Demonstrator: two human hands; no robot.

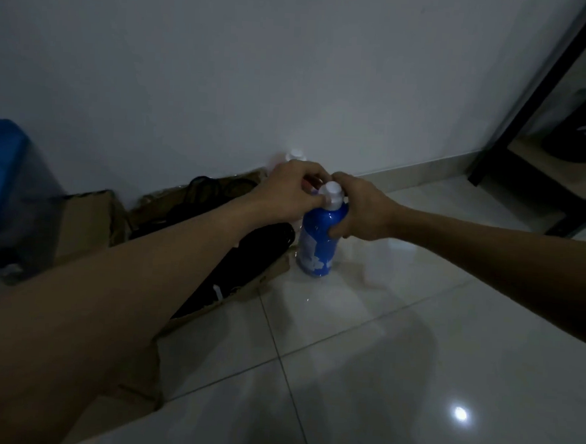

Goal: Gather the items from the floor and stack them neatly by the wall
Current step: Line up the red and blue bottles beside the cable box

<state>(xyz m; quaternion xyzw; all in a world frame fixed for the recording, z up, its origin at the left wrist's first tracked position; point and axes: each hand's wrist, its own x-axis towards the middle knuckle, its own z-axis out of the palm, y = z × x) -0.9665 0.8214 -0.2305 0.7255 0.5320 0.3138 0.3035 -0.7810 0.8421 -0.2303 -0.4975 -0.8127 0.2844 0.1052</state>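
Blue bottle stands on glossy tiled floor by white wall.

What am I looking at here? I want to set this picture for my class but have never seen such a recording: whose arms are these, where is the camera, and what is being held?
There is no machine: a person wears one camera on the head, looking down at their own arms. The right hand grips the body of a blue bottle standing on the tiled floor. The left hand holds its white cap. Beside it lies flattened cardboard carrying dark items, by the white wall.
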